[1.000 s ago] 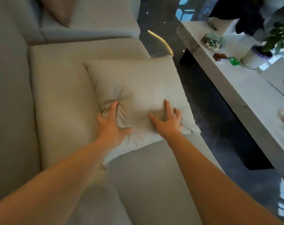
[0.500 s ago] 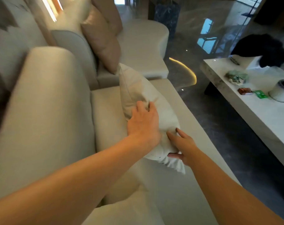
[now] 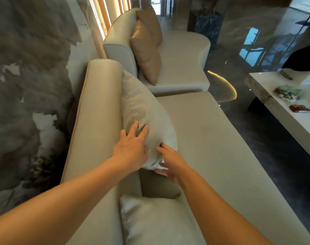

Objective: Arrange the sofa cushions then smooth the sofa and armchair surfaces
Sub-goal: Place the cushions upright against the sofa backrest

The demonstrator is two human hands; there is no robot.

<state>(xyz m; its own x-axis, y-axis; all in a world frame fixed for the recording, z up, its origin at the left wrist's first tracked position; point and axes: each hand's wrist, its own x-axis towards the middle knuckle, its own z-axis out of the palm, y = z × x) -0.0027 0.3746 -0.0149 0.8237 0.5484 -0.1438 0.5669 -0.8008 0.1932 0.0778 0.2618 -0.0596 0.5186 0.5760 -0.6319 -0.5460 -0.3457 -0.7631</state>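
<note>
A pale beige cushion (image 3: 143, 110) stands on edge against the sofa backrest (image 3: 97, 106), over the seat (image 3: 212, 138). My left hand (image 3: 131, 149) lies on its near top edge, fingers spread and pressing into the fabric. My right hand (image 3: 172, 161) holds its lower near corner, thumb under the corner flap. A second pale cushion (image 3: 156, 221) lies close to me on the seat. Two tan cushions (image 3: 147, 50) lean on the neighbouring sofa section (image 3: 180, 55).
A white coffee table (image 3: 283, 112) stands to the right with small packets and a green object on it. Dark glossy floor (image 3: 257, 138) runs between the sofa and that table. A marbled wall (image 3: 26, 85) is behind the backrest.
The cushion went from lying flat on the seat to standing upright against the backrest. Both hands moved with it to the left; the view lifted toward the far sofa section.
</note>
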